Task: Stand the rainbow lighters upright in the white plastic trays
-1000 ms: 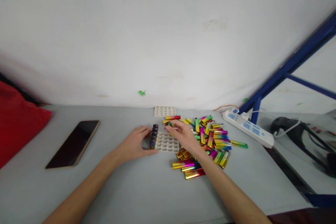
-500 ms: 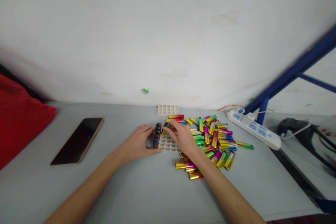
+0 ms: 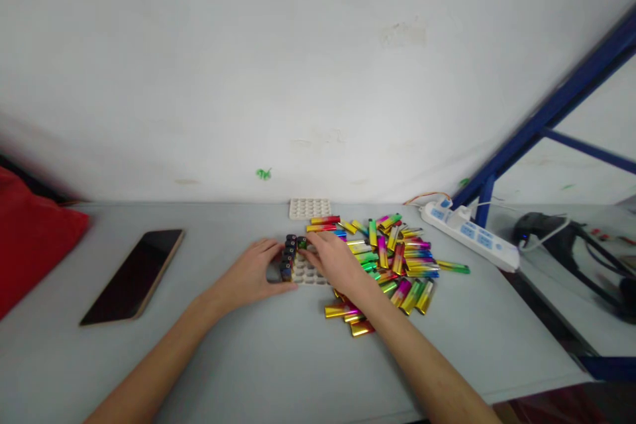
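Note:
A white tray with rows of holes [image 3: 309,274] lies on the table, and several lighters [image 3: 288,258] with dark tops stand upright in a row along its left side. My left hand [image 3: 251,275] braces the tray's left end, thumb at the near corner and fingers by the lighters. Between the fingertips of my right hand [image 3: 334,261] is one lighter with a green body [image 3: 302,243], upright beside the far end of that row. Its lower part is hidden by my fingers. My right hand also covers part of the tray.
A pile of shiny multicoloured lighters [image 3: 397,258] spreads right of the tray. Behind it, a second white tray [image 3: 309,209] lies by the wall. A dark tablet-like slab [image 3: 134,275] and a red cloth [image 3: 34,235] are left; a power strip [image 3: 472,235] and blue frame [image 3: 517,152] stand right.
My right hand has brought the lighter from a tilted to a more upright position, closer to the row. My left hand stays at the tray. The whole view has shifted slightly.

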A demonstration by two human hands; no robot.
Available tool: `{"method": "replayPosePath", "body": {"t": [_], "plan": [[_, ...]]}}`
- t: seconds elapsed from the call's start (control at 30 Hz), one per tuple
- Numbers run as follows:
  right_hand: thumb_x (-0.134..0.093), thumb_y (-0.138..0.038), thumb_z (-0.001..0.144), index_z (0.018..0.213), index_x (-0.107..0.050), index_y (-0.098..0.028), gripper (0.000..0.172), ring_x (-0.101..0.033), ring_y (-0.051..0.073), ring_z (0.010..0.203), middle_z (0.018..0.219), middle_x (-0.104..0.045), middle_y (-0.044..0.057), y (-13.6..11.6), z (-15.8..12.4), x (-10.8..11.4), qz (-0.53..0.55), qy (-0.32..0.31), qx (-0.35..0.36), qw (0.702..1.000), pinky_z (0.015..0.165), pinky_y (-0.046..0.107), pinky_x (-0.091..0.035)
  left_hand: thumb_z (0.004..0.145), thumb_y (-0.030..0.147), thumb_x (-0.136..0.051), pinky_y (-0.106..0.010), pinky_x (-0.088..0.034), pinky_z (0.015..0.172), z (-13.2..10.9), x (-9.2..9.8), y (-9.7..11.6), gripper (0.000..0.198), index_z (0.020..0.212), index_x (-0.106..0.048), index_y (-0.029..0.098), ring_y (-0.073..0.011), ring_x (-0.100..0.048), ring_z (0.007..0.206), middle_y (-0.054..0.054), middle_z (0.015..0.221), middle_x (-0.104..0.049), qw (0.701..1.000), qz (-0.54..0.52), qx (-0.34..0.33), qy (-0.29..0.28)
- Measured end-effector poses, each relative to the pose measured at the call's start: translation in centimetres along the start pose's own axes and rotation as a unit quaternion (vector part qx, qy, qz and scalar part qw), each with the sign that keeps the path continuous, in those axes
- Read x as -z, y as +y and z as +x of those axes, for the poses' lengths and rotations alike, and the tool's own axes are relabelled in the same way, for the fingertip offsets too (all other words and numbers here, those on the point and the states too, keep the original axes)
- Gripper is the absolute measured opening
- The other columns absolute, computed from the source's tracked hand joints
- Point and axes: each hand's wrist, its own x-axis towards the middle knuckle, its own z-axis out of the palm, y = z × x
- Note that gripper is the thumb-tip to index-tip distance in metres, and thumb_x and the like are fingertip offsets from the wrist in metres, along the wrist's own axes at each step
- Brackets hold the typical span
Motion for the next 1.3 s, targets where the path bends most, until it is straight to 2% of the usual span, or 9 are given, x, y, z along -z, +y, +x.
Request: {"method": "replayPosePath", "body": {"t": [0.1,0.2,0.4,0.53,0.73,0.83,0.97,1.1,1.3], "plan": [[-0.067,-0.027,0.105,0.11,-0.072,-0.016,0.013,-0.072,0.03,0.102,0.106,-0.077,0.016,0.3,-0.2,0.2,-0.023,-0.009,0.029,0.999,0.091,0.04,-0.053,0.072,0.069,-0.085,-0.047,-0.058,0.101,0.0,-0.1,0.0,0.059,0.104,-0.074,0.02,-0.0368,-0.072,0.111,-0.015,0.114,-0.077,1.0,0.007,0.001,0.006],[-0.067,-0.031,0.105,0.124,-0.07,-0.019,0.022,-0.069,0.029,0.117,0.122,-0.076,0.014,1.8,-0.6,1.6,0.016,0.043,0.048,0.998,0.102,0.042,-0.051,0.072,0.07,-0.084,-0.048,-0.057,0.102,-0.1,-0.1,-0.1,0.059,0.104,-0.075,0.021,-0.0366,-0.072,0.11,-0.014,0.113,-0.078,1.0,-0.002,-0.003,0.015],[-0.058,-0.028,0.106,0.109,-0.073,-0.016,0.02,-0.071,0.027,0.089,0.097,-0.077,0.013,8.0,-2.1,6.0,-0.069,0.182,-0.166,0.967,0.087,0.039,-0.052,0.07,0.071,-0.083,-0.05,-0.057,0.103,-0.1,-0.3,-0.4,0.062,0.108,-0.075,0.022,-0.0382,-0.072,0.11,-0.014,0.114,-0.077,1.0,-0.008,-0.005,0.021],[-0.065,-0.035,0.103,0.114,-0.073,-0.017,0.023,-0.072,0.03,0.096,0.101,-0.08,0.014,10.3,-3.1,6.2,-0.139,0.138,-0.234,0.952,0.088,0.039,-0.05,0.075,0.069,-0.081,-0.05,-0.058,0.103,-0.1,-0.1,-0.3,0.059,0.108,-0.074,0.02,-0.0384,-0.072,0.111,-0.014,0.115,-0.077,1.0,0.004,-0.006,0.009],[-0.074,-0.03,0.097,0.132,-0.069,-0.014,0.039,-0.072,0.033,0.103,0.107,-0.079,0.017,9.9,-2.8,4.9,-0.154,0.101,-0.271,0.945,0.09,0.042,-0.051,0.071,0.071,-0.083,-0.051,-0.057,0.105,-0.2,-0.2,-0.5,0.062,0.109,-0.074,0.023,-0.0387,-0.072,0.115,-0.013,0.12,-0.078,1.0,0.003,-0.009,0.019],[-0.074,-0.022,0.093,0.132,-0.071,-0.013,0.04,-0.073,0.031,0.102,0.106,-0.08,0.015,10.0,-2.6,4.8,-0.066,0.12,-0.247,0.959,0.096,0.044,-0.053,0.075,0.071,-0.081,-0.053,-0.057,0.106,-0.2,-0.3,-0.6,0.062,0.109,-0.074,0.019,-0.0392,-0.071,0.115,-0.016,0.12,-0.077,1.0,0.006,-0.01,0.016],[-0.076,-0.035,0.09,0.115,-0.076,-0.018,0.03,-0.074,0.027,0.095,0.109,-0.079,0.012,9.4,-2.5,4.8,0.127,0.172,-0.195,0.957,0.093,0.045,-0.057,0.074,0.073,-0.081,-0.051,-0.059,0.102,-0.2,-0.2,-0.5,0.062,0.107,-0.074,0.021,-0.0373,-0.072,0.111,-0.014,0.115,-0.078,1.0,0.004,-0.013,0.011],[-0.075,-0.057,0.087,0.112,-0.064,-0.024,0.043,-0.071,0.018,0.074,0.103,-0.072,0.003,6.9,-2.1,4.4,0.402,0.178,-0.191,0.877,0.069,0.034,-0.059,0.073,0.073,-0.082,-0.051,-0.058,0.104,-0.2,-0.1,-0.4,0.063,0.108,-0.074,0.021,-0.0376,-0.072,0.113,-0.014,0.117,-0.077,1.0,-0.002,-0.003,0.014],[-0.075,-0.062,0.087,0.111,-0.052,-0.029,0.047,-0.037,0.009,0.049,0.066,-0.048,-0.011,2.6,-1.4,3.4,0.591,0.111,-0.161,0.782,0.049,0.023,-0.03,0.069,0.071,-0.085,-0.055,-0.058,0.105,-0.1,-0.2,-0.6,0.066,0.11,-0.075,0.019,-0.0412,-0.071,0.115,-0.017,0.12,-0.077,1.0,-0.003,0.004,0.008]]}}
